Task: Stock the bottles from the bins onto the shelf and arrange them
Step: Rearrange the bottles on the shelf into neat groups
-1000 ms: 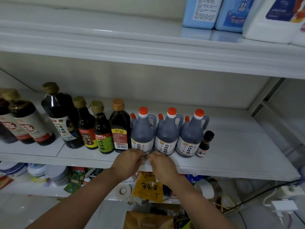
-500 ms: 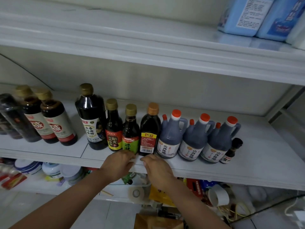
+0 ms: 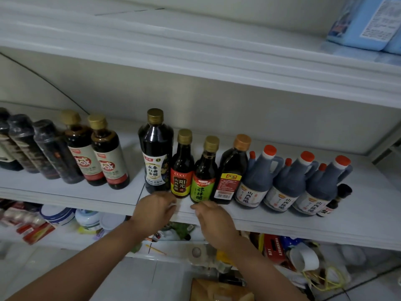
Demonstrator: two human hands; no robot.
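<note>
vinegar bottles (image 3: 258, 177) stand upright in a row on the shelf (image 3: 368, 216), just beyond both hands. left hand (image 3: 155, 210) is nearest the red-label bottle (image 3: 181, 170), right hand (image 3: 213, 220) the green-label bottle (image 3: 204, 177); both loosely curled, gripping nothing.

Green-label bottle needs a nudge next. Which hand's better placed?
Right, probably. The right hand sits at the shelf edge directly in front of the green-label bottle, fingertips near its base. The left hand is in front of the CUCU bottle, one over.
</note>
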